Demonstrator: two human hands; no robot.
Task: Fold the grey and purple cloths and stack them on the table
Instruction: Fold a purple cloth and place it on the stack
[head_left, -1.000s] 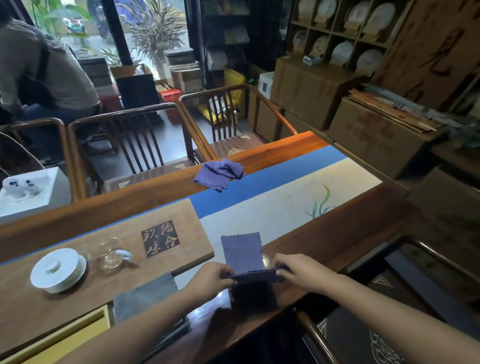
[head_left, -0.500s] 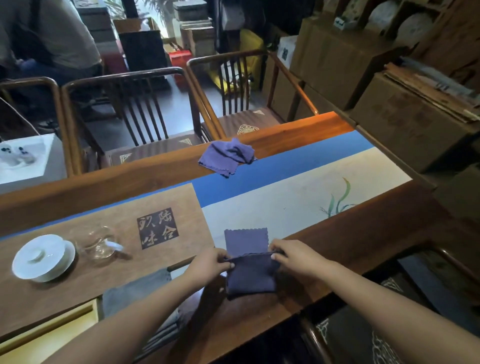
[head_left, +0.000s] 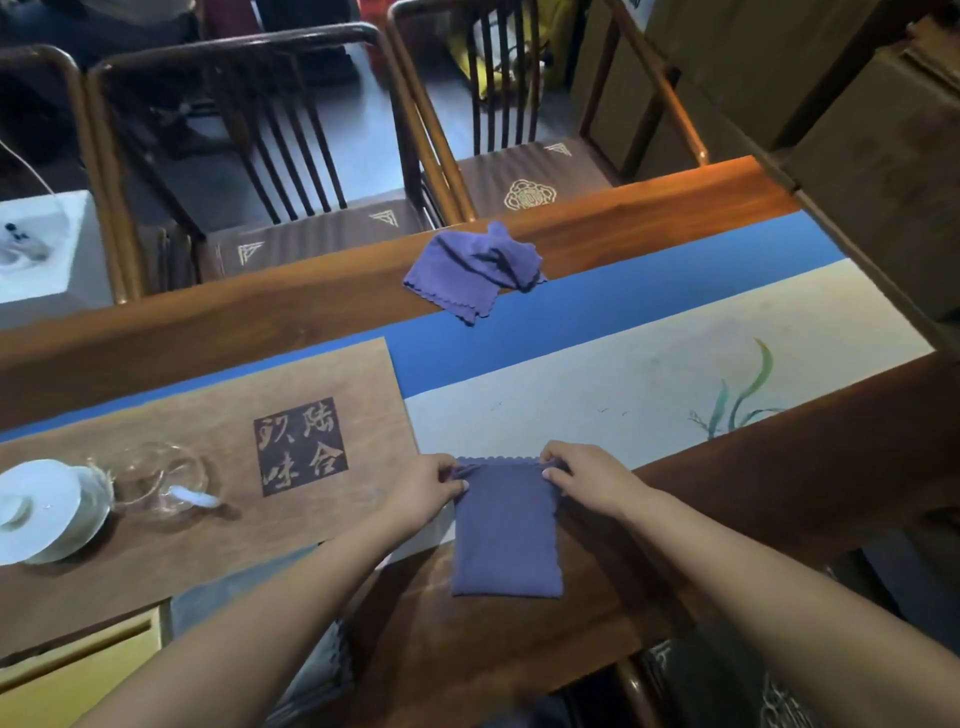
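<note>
Cloth in hand: purple cloth (head_left: 506, 530), folded into a narrow rectangle, lying flat near the near edge of the table (head_left: 779, 483), far scalloped edge on the pale runner (head_left: 597, 395).
Left hand (head_left: 422, 491): pinched on the far left corner of that cloth, thumb and fingertips closed on the hem.
Right hand (head_left: 587, 478): pinched on the far right corner, fingers curled over the edge.
Step, as judged: far edge just brought across and squared, or about to be lifted for another fold; not possible to say which.
Second purple cloth (head_left: 475, 273): crumpled and unfolded, well apart on the far side, straddling the wood and the blue strip (head_left: 649, 306).
Grey cloths (head_left: 311, 654): stacked low at near left, mostly hidden by the left forearm; count unclear.
Nearby: white lidded cup (head_left: 44, 512) and glass pitcher (head_left: 156, 486) on the wooden tray (head_left: 208, 415), at left.
Risk, layers: uneven pull at the two corners likely to skew the fold and leave the edges mismatched.
Risk, edge: near end close to the table lip, so a tug toward the body could slide it off.
Risk, glassware: a sweep left toward the grey pile could knock the pitcher.
</note>
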